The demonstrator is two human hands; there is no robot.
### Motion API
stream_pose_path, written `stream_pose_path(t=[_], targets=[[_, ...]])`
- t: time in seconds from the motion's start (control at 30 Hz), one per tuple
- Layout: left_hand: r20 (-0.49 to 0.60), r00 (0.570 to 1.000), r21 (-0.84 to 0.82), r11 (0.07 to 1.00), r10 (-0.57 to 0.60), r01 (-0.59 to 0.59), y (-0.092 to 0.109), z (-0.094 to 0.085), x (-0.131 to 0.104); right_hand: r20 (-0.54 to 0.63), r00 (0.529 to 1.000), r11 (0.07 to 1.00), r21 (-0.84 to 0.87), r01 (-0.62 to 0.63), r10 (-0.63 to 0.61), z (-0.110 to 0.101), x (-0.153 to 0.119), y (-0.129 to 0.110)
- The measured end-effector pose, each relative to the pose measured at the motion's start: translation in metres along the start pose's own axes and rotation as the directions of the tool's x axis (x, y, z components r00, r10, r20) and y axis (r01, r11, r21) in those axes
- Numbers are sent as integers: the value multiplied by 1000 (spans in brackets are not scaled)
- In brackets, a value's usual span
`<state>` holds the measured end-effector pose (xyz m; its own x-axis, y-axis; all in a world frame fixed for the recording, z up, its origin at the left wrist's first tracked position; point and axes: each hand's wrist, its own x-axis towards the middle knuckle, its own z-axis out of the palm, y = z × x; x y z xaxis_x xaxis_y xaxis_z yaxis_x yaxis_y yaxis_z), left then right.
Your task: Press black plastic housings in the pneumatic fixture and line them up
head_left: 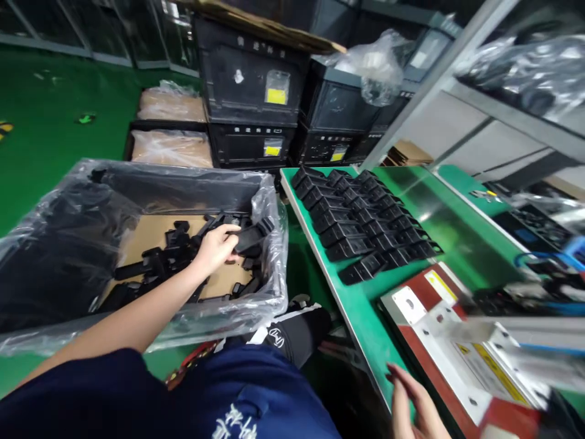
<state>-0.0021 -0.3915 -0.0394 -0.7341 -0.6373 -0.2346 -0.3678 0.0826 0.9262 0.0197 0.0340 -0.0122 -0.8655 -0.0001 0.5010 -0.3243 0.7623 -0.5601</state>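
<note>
My left hand [217,247] is closed round one end of a black plastic part [251,236], holding it over the right side of a plastic-lined bin [183,174]. Below it, many loose black parts [159,262] lie jumbled on a cardboard sheet in the bin. At the bottom right, my right hand [418,405] is beside the bench edge, with its fingers stretched out and nothing seen in them. Rows of similar black parts [347,238] stand on the green bench top [361,311]; the nearest one lies at the front of the rows.
A red and white machine fixture [439,335] with warning labels sits on the bench near my right hand. Stacked dark crates [251,79] stand behind the bin. A metal shelf post [425,79] rises at the bench's far end. Pliers [484,195] lie further right.
</note>
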Motion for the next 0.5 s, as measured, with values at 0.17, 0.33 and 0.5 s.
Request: stream_pose_path(t=[0.17, 0.33, 0.5], targets=[[484, 872, -198, 980, 70, 31, 53, 44, -83, 263, 965, 950, 305, -73, -10, 6, 1, -22], [860, 509, -118, 956, -36, 268, 72, 105, -150, 405, 911, 600, 710, -369, 81, -5, -10, -32], [971, 239, -58, 955, -14, 291, 82, 144, -192, 345, 851, 117, 900, -419, 396, -17, -40, -20]])
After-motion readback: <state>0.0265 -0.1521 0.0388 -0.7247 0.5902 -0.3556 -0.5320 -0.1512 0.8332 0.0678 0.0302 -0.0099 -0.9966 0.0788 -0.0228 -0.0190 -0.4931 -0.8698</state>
